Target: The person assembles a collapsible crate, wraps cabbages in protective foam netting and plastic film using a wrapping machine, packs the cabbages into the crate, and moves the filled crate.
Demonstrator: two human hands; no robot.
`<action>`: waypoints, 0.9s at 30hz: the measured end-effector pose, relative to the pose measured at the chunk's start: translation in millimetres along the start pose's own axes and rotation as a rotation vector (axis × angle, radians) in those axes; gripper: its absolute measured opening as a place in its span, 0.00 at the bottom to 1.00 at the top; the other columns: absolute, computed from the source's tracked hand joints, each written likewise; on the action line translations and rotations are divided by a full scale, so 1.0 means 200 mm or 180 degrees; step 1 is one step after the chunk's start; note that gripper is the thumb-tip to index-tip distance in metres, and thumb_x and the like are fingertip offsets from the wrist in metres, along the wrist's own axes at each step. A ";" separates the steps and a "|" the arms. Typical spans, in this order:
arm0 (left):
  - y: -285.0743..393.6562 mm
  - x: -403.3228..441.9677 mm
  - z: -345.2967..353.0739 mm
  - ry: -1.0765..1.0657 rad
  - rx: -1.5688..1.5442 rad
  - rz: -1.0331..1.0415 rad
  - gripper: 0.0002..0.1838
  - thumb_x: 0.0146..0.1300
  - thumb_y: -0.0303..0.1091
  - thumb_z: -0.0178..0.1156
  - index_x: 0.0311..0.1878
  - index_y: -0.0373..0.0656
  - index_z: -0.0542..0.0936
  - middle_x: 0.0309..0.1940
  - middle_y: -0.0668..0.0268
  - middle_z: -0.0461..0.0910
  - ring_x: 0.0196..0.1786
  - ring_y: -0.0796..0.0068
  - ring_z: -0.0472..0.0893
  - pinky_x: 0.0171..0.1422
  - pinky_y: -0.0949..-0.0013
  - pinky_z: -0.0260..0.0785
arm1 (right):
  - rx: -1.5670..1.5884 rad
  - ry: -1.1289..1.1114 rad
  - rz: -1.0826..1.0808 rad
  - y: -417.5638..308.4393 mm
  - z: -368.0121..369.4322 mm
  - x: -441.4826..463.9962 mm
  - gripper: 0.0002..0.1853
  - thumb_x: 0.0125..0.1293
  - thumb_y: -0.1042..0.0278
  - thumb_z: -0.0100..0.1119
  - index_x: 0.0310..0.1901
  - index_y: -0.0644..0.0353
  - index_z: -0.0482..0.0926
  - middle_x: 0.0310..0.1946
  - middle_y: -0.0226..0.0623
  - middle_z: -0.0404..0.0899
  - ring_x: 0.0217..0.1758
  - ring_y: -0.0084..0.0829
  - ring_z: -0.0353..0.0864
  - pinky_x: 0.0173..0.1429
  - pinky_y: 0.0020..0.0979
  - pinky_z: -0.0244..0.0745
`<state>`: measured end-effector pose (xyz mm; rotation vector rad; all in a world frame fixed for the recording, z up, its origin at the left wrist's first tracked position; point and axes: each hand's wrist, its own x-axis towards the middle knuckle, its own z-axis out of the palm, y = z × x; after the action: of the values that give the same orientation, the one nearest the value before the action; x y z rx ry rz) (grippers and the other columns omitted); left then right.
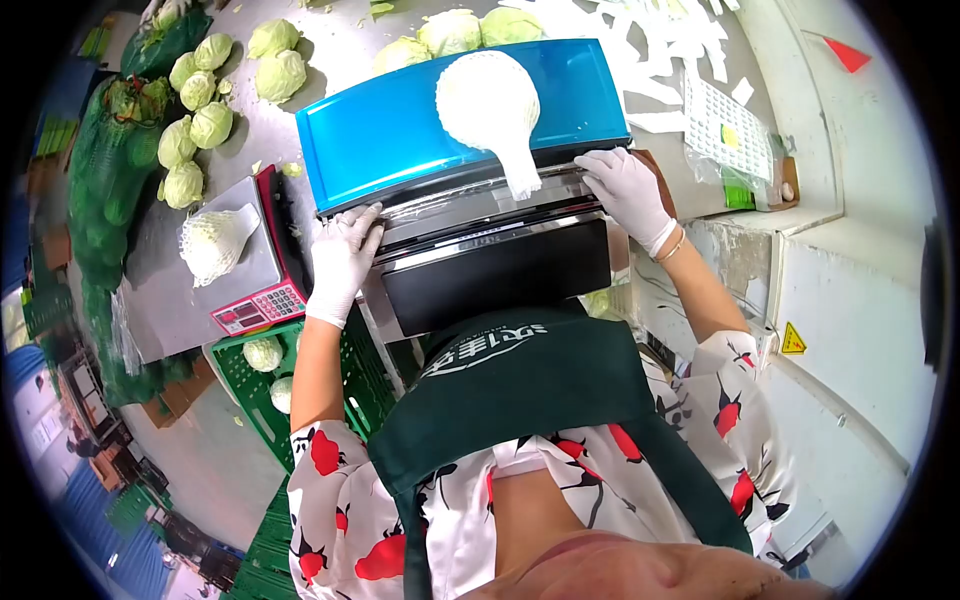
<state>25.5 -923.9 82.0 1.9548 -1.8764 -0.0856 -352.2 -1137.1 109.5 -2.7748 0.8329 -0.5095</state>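
Note:
A film wrapping machine (345,140) with a glossy blue top stands in front of me. On that top lies a cabbage in a white foam net (487,100), its gathered tail hanging over the front edge. My left hand (343,255), in a white glove, is closed at the left end of the machine's metal bar (470,205). At the bar's right end my gloved right hand (628,192) has its fingers curled over the edge. Whatever the fingertips pinch is too thin or hidden to make out. Below the bar is a black front panel (500,275).
To the left, a red scale (262,305) carries another netted cabbage (215,243). Several bare cabbages (280,75) and green mesh sacks (105,190) lie beyond it. A green crate (250,390) stands below. White foam nets (665,50) and a white tray (730,130) lie at right.

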 end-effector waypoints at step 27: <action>0.00 0.10 0.03 -0.0148 0.0290 0.0049 0.08 0.62 0.37 0.67 0.40 0.46 0.89 0.33 0.63 0.87 0.35 0.62 0.85 0.43 0.62 0.77 | -0.1063 -0.0901 -0.0911 0.23 0.02 0.03 0.12 0.63 0.66 0.56 0.48 0.55 0.78 0.34 0.32 0.78 0.43 0.33 0.79 0.43 0.34 0.77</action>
<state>26.3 -943.8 81.6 2.0143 -1.9566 -0.0421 -368.3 -1178.9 94.7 -3.1899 0.4973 -0.0089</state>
